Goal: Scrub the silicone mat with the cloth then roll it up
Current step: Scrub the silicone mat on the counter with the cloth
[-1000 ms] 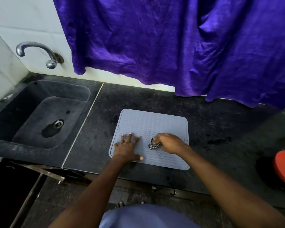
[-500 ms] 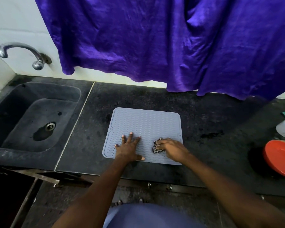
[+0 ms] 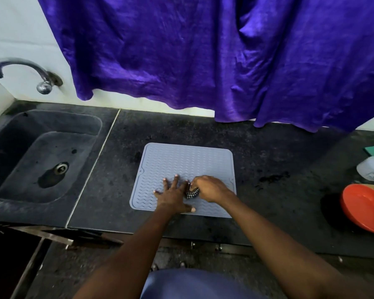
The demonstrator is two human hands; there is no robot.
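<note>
R hand (image 3: 211, 189) fingers curl round checkered cloth (image 3: 191, 192), pressed on grey silicone mat (image 3: 188, 160); L hand (image 3: 174, 196) fingers splayed wide, pinning mat flat on counter (image 3: 279, 152). Scrub underway near front edge; rolling not started.

Observed matt, wave-ribbed silicone on mat (image 3: 188, 160); checked woven fabric on cloth (image 3: 191, 192); dull speckled stone on tabletop (image 3: 268, 152); polished metal on tap (image 3: 20, 65).
</note>
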